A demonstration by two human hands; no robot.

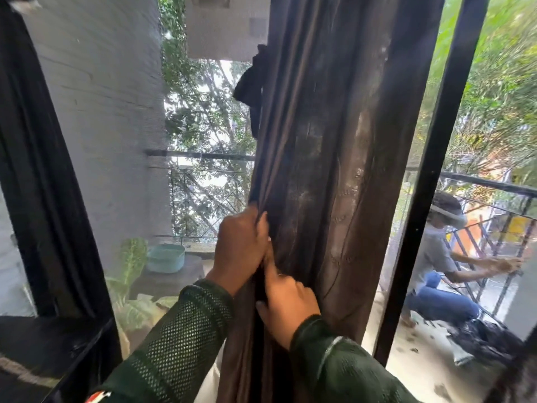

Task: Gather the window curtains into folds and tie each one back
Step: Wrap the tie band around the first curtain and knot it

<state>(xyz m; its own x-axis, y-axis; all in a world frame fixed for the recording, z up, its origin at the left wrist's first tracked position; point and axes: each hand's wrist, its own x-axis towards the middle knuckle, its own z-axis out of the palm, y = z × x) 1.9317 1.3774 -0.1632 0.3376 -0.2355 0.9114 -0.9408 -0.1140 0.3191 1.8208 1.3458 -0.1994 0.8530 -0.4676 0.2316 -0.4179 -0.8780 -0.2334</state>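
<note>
We've got the brown curtain (pixel 319 170) bunched mid-window, left hand (pixel 241 242) gripping its folded edge, right hand (pixel 287 303) pinching pleats just below. Looks gathered, but no tie on yet.

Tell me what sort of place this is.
Probably a room in a home, at a screened window or door that opens onto a balcony. A brown curtain hangs there, gripped by both hands; outside are a metal railing, potted plants and trees.
</note>
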